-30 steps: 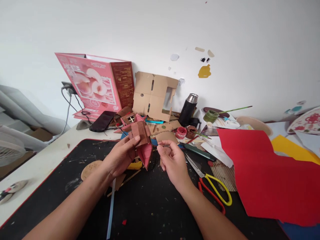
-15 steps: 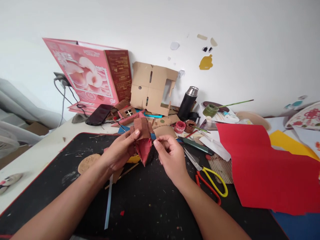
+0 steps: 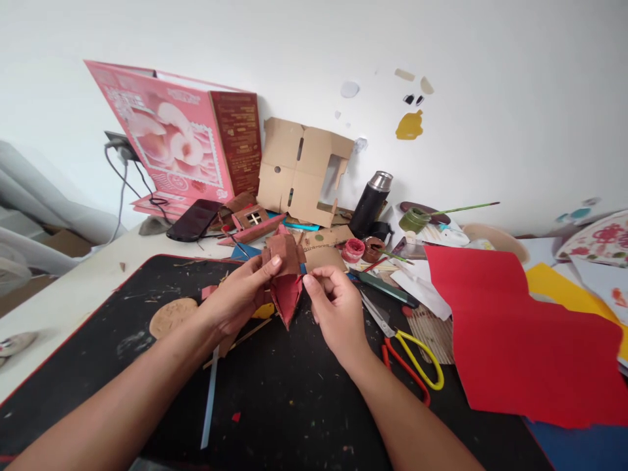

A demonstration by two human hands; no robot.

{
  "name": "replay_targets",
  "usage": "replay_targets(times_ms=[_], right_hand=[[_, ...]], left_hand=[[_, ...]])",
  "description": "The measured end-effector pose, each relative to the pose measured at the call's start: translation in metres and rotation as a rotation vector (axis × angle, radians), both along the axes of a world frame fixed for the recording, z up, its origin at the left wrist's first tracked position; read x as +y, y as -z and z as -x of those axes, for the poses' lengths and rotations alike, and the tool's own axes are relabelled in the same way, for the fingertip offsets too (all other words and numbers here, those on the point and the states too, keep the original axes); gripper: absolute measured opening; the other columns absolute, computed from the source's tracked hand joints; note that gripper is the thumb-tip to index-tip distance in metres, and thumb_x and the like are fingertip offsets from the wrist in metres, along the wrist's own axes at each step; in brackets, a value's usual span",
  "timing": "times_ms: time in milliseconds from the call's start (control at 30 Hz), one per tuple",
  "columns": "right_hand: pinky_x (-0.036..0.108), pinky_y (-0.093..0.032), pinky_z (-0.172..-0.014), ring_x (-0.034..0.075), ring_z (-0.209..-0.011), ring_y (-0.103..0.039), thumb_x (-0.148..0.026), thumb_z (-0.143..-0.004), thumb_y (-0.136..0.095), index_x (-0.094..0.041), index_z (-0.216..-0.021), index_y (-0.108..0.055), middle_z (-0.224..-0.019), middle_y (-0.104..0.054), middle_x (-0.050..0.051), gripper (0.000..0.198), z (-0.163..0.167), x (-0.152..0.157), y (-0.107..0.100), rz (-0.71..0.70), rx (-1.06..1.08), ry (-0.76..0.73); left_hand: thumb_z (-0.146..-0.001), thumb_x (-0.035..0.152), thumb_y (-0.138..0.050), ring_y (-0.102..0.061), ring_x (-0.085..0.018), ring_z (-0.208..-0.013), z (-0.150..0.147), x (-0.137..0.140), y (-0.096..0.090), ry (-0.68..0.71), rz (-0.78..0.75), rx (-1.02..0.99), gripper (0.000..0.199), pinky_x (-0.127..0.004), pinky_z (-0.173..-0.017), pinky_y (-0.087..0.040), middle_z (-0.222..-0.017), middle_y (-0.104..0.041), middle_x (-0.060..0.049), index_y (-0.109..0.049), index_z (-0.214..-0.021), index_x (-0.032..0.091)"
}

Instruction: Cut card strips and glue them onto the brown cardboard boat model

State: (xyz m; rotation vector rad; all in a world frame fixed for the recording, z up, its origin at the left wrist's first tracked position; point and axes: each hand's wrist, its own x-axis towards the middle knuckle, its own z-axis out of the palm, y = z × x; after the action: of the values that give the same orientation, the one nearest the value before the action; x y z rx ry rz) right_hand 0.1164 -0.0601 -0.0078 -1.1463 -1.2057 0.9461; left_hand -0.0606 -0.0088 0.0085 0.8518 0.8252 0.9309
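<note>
My left hand (image 3: 241,296) is closed around a small cardboard model boat (image 3: 286,296), its thumb pressing on the brown upper part. The boat's pointed red end faces down and toward me. Close by on the right, my right hand (image 3: 338,307) is in a pinch, thumb against forefinger, at the boat's right edge. A tiny reddish bit shows by those fingertips, too small to name. Under the left hand, a yellow piece (image 3: 263,311) and thin wooden sticks (image 3: 245,338) lie partly covered on the black mat (image 3: 275,405).
Scissors (image 3: 392,333) and a green-handled cutter (image 3: 385,288) lie right of my right hand. Red sheet (image 3: 520,333) covers the right side. Open paint jars (image 3: 354,250) and a black thermos (image 3: 370,206) stand behind. A phone (image 3: 193,220) and pink box (image 3: 171,137) are at the left.
The view has shifted slightly. The boat has tipped a little and sits slightly closer to my right fingertips. Both hands keep their grips.
</note>
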Motion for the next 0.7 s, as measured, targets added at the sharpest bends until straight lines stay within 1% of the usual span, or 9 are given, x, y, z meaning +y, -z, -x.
replay_targets(times_ms=[167, 333, 433, 600, 700], right_hand=[[0.025, -0.034, -0.046, 0.011, -0.045, -0.043, -0.051, -0.097, -0.073, -0.023, -0.097, -0.063, -0.057, -0.047, -0.01, 0.029, 0.0002, 0.0001, 0.0011, 0.029, 0.007, -0.001], [0.025, -0.034, -0.045, 0.011, -0.045, -0.043, -0.054, -0.096, -0.074, -0.024, -0.096, -0.062, -0.056, -0.045, -0.01, 0.032, -0.0003, 0.0004, 0.0015, 0.043, 0.018, 0.006], [0.025, -0.034, -0.045, 0.012, -0.045, -0.043, -0.055, -0.096, -0.074, -0.024, -0.096, -0.063, -0.056, -0.045, -0.01, 0.033, -0.0006, 0.0006, 0.0011, 0.05, 0.012, 0.007], [0.025, -0.033, -0.044, 0.011, -0.044, -0.043, -0.054, -0.097, -0.073, -0.024, -0.095, -0.062, -0.057, -0.046, -0.01, 0.032, -0.0001, 0.0006, 0.0002, 0.063, -0.007, 0.01], [0.025, -0.034, -0.045, 0.012, -0.044, -0.043, -0.052, -0.097, -0.072, -0.024, -0.095, -0.062, -0.057, -0.047, -0.01, 0.03, 0.0001, 0.0005, -0.0001, 0.059, -0.011, 0.007]], left_hand=[[-0.074, 0.056, -0.097, -0.075, -0.033, -0.113, -0.0012, -0.002, -0.0008, 0.024, 0.0, -0.001, 0.076, -0.035, -0.082, -0.062, -0.133, -0.076, -0.018, -0.07, -0.133, 0.016], [-0.079, 0.053, -0.095, -0.075, -0.033, -0.114, -0.0021, -0.0027, 0.0006, 0.028, -0.005, -0.016, 0.073, -0.037, -0.085, -0.063, -0.138, -0.073, -0.019, -0.067, -0.137, 0.017], [-0.078, 0.053, -0.096, -0.074, -0.034, -0.116, -0.0024, -0.003, 0.001, 0.014, -0.006, -0.014, 0.072, -0.039, -0.087, -0.063, -0.138, -0.073, -0.02, -0.069, -0.134, 0.017], [-0.079, 0.052, -0.095, -0.074, -0.035, -0.117, -0.0018, -0.0034, 0.002, 0.015, -0.008, -0.018, 0.072, -0.042, -0.091, -0.062, -0.133, -0.075, -0.02, -0.068, -0.136, 0.017], [-0.08, 0.051, -0.095, -0.073, -0.035, -0.12, -0.0018, -0.004, 0.0016, 0.017, -0.014, -0.027, 0.07, -0.041, -0.092, -0.062, -0.137, -0.074, -0.02, -0.069, -0.135, 0.017]])
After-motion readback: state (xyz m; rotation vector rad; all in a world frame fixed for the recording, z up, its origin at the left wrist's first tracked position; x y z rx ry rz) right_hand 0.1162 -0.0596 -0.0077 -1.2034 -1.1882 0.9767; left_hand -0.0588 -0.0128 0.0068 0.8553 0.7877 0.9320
